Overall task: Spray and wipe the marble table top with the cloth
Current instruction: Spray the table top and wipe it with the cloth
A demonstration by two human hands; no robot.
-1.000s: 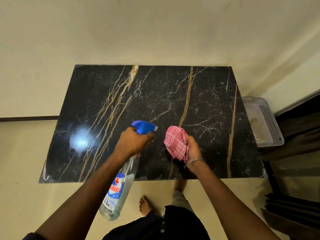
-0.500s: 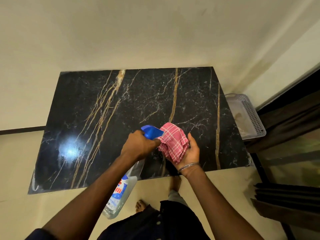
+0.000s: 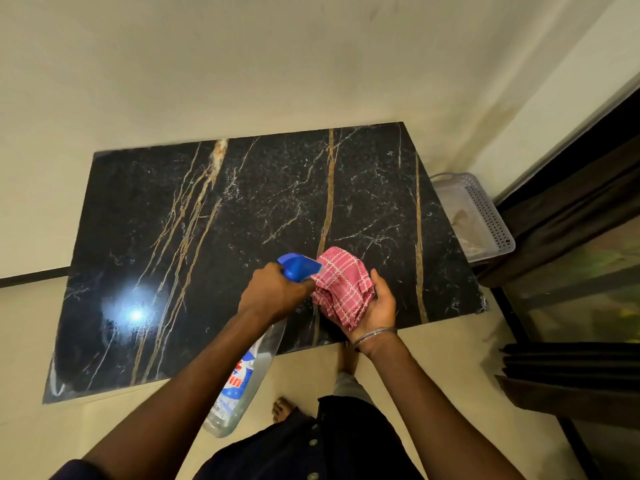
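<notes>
Above the table's (image 3: 242,220) near edge, the spray bottle (image 3: 244,372) is just left of the cloth (image 3: 343,285). A basket (image 3: 485,216) sits right of the table, beside the wall (image 3: 311,64).

We're looking down on a plain cream wall (image 3: 242,64) filling the top of the frame, with a dark skirting strip (image 3: 31,273) along its foot at middle left. Below it lies a pale beige floor (image 3: 31,427). At right, a white perforated basket (image 3: 491,216) sits just beside the bench (image 3: 277,188). A dark curtain (image 3: 571,216) hangs at far right above a glossy greenish pane (image 3: 588,296). A bright glare (image 3: 136,315) shines on the bench's polished top at lower left.
</notes>
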